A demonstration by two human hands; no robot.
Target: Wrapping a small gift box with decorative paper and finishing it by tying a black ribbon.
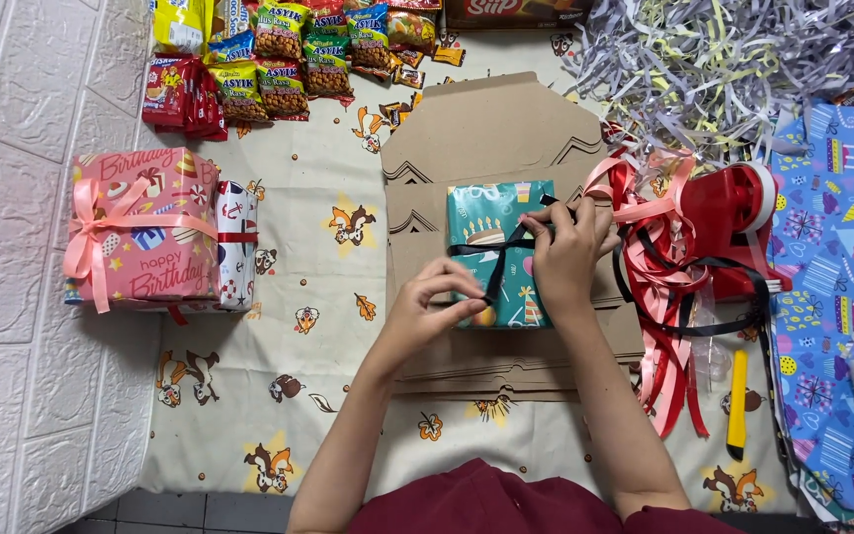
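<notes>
A small box wrapped in teal birthday paper point(486, 220) lies on a stack of flat brown cardboard point(486, 129). A thin black ribbon point(473, 248) crosses it sideways and lengthwise. My left hand point(429, 314) pinches the ribbon's lower strand at the box's near edge. My right hand point(567, 259) rests on the box's right side, its fingertips pinching the ribbon near the crossing. Both forearms reach in from the bottom of the view.
A pink wrapped gift with a pink bow point(138, 227) and a smaller white gift point(236, 243) sit at left. Snack packets point(284, 54) lie at top. Shredded paper point(733, 59), a red tape dispenser point(735, 213), loose ribbons point(669, 326), a yellow cutter point(736, 400) and blue wrapping paper point(842, 297) fill the right.
</notes>
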